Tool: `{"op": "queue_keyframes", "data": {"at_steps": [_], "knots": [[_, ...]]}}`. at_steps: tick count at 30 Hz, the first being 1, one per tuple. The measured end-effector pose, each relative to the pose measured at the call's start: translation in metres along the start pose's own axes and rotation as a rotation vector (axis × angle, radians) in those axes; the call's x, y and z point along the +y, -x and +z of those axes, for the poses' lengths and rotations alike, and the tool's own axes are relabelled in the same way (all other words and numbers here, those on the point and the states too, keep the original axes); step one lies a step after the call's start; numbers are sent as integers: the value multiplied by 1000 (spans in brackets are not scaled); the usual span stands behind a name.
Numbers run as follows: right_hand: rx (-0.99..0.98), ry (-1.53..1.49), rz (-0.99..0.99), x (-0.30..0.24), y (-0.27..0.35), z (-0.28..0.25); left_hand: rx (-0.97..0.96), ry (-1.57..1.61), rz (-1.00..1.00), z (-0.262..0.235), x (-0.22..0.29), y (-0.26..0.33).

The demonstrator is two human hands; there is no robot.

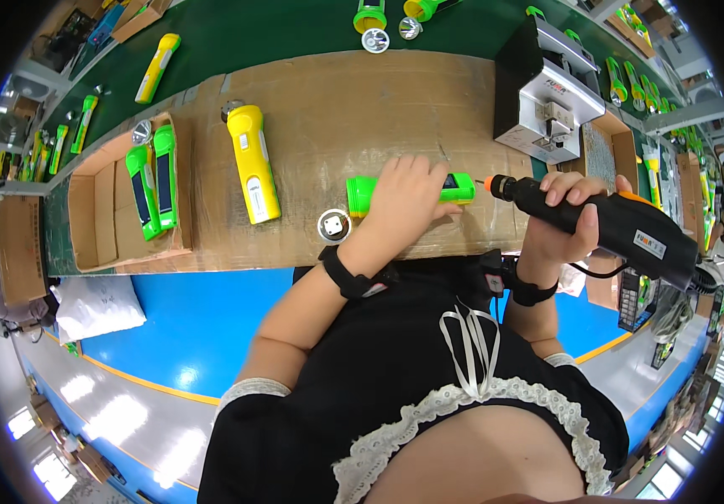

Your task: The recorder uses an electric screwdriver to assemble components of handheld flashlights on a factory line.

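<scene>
My left hand (pixel 408 197) presses down on a green torch (pixel 364 194) lying on the cardboard-covered bench (pixel 337 109). My right hand (pixel 565 220) grips a black electric screwdriver (pixel 622 228) with an orange collar, held level, its tip at the torch's right end (pixel 461 186). A small round white lens part (pixel 334 225) lies just left of my left wrist.
A yellow torch (pixel 253 164) lies on the bench to the left. A cardboard tray (pixel 97 210) holds two green torches (pixel 154 189). A black and silver machine (pixel 543 92) stands at the right. More torches lie on the green belt (pixel 278 29) behind.
</scene>
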State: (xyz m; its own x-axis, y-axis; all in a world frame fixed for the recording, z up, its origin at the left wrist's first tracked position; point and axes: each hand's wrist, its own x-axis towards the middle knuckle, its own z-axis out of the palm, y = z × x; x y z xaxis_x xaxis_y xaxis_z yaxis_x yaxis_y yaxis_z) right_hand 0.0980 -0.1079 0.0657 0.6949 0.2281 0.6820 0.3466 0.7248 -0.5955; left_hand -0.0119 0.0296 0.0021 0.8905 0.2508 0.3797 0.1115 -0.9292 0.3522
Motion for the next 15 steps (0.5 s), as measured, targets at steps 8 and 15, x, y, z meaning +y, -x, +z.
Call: {"op": "queue_keyframes", "data": {"at_steps": [8, 15], "knots": [[66, -32, -32, 14, 1, 5, 46, 31, -14, 0, -7, -10], [75, -21, -56, 19, 1, 3, 31, 20, -26, 1, -6, -10]]}}
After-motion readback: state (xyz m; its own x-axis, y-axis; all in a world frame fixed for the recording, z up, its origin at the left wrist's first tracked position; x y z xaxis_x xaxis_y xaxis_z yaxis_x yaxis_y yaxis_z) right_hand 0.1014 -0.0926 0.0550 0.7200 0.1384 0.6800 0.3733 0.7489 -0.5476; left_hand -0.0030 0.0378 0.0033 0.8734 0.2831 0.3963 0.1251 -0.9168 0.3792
